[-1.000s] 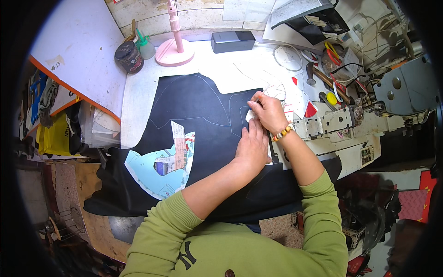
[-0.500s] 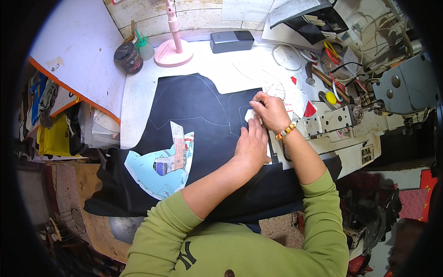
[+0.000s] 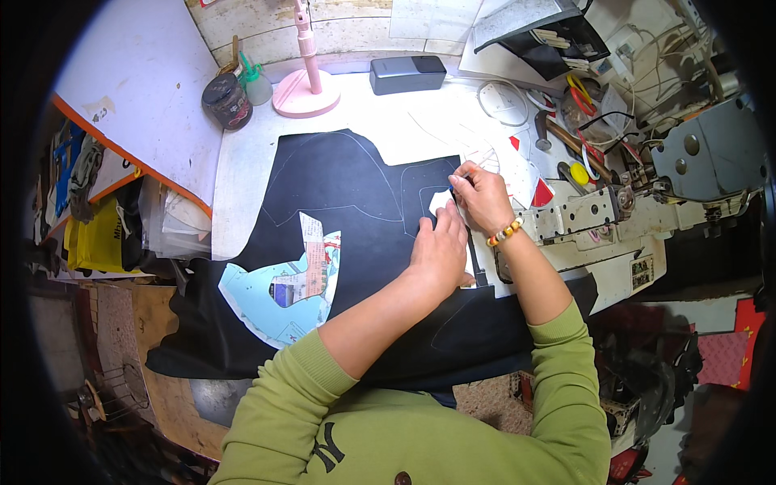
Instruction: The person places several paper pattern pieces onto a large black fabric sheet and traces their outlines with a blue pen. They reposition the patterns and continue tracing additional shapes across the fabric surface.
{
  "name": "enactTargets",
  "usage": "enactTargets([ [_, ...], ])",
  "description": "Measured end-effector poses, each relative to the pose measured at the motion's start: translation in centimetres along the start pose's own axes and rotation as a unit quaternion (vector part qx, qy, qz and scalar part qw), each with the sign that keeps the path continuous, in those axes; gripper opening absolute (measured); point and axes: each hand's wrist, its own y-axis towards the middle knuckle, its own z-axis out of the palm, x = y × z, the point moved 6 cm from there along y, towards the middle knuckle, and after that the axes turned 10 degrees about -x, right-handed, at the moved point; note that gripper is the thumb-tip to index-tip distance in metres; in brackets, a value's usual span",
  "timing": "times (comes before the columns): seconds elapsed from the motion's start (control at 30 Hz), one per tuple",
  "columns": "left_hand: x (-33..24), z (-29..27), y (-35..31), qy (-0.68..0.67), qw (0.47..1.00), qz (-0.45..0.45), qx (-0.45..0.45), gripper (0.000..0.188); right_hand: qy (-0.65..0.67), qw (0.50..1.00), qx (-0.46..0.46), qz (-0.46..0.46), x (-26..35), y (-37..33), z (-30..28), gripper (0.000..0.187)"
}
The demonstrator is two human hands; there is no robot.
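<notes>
A wide black sheet [image 3: 368, 267], leather-like, covers the worktable, with thin pale outlines drawn on it. My left hand [image 3: 439, 255] lies with fingers stretched over a white pattern piece [image 3: 440, 204], pressing it to the sheet near its right edge; much of the piece is under the hand. Just beyond, my right hand [image 3: 482, 198] pinches what looks like a slim pen [image 3: 452, 191] at the piece's upper edge. Only a small bluish bit of it shows. Left of my hands rests a light-blue curved pattern [image 3: 257, 295] with a patched paper strip [image 3: 314, 250].
A pink lamp stand [image 3: 307, 93], a dark jar [image 3: 227, 101], a green-topped bottle [image 3: 255, 84] and a black box [image 3: 407, 74] stand at the back. On the right are a hammer [image 3: 542, 129], scissors and a sewing machine [image 3: 578, 212]. An orange-edged panel [image 3: 133, 97] rises at left.
My right hand has shifted slightly right, and the bluish bit at its fingertips now shows. The left hand remains on the white piece with its fingers a little more spread.
</notes>
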Motion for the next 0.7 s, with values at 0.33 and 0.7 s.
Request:
enactTargets([
  [0.33,0.17,-0.17,0.04,0.002,1.0,0.003,0.01,0.106,0.003,1.0,-0.015,-0.007,-0.01,-0.23,0.0,0.018],
  [0.7,0.43,-0.44,-0.14,-0.024,1.0,-0.003,0.017,0.11,0.013,1.0,-0.027,-0.004,-0.12,-0.7,-0.17,0.017],
])
